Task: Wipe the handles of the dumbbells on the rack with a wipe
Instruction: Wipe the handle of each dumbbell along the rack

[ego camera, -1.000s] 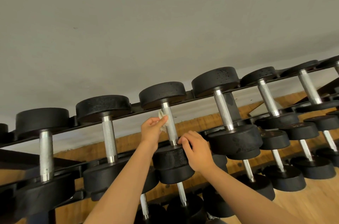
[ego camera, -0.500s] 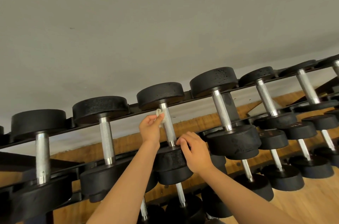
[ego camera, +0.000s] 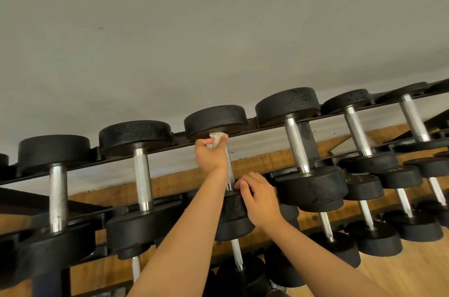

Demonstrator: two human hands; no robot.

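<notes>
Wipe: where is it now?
Head view, centre: left hand grips the wipe at the top of the handle, just under the dumbbell's upper head.

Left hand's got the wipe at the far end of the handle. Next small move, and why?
Probably slide the left hand and wipe down the handle toward the near head: the wipe sits right under the far head, the handle below shows bare, and the right hand holds the near head steady.
</notes>
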